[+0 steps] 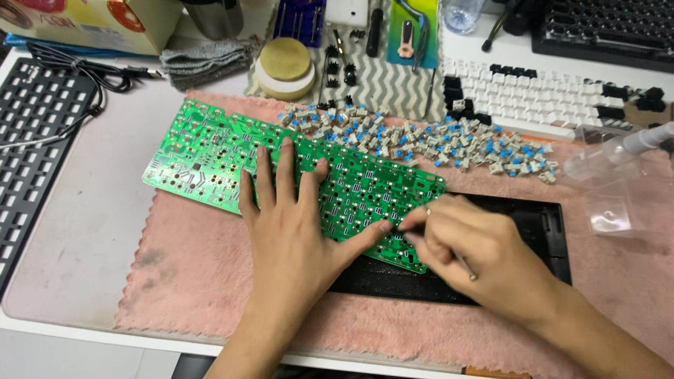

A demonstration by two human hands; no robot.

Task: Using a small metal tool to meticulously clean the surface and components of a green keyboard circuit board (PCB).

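A long green circuit board lies at a slant on a pink cloth. My left hand rests flat on its middle, fingers spread and pressing it down. My right hand is closed on a thin metal tool, its tip at the board's lower right end, close to my left thumb. Under that end lies a black keyboard case.
A heap of grey and blue key switches lies behind the board. A white and black keyboard is at the back right, a black plate at the left, a clear spray bottle at the right. Round pads, small tools and a folded grey cloth lie behind.
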